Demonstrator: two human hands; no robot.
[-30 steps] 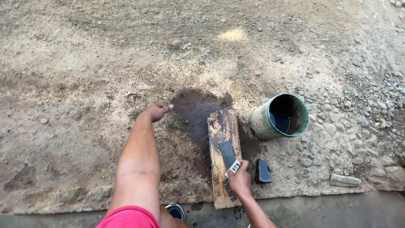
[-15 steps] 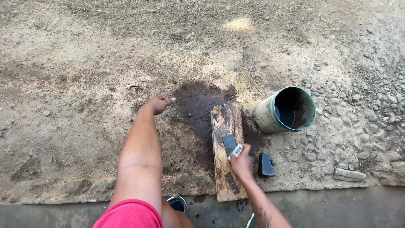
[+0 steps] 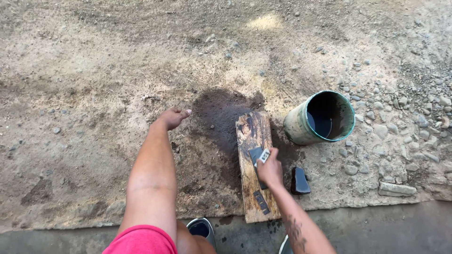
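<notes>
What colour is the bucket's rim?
Green, on the bucket beside the wooden board; head view shows it.

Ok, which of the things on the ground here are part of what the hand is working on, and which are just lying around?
In use:
- right hand, pressing a small flat dark piece on the wet wooden board
- second dark piece lower on the board
- green bucket holding water, beside the board

Lying about:
- dark block right of the board
- flat stone
- loose pebbles

small white rectangular label point(image 3: 264, 155) on dark blade, above wooden board point(image 3: 254, 136)
</notes>
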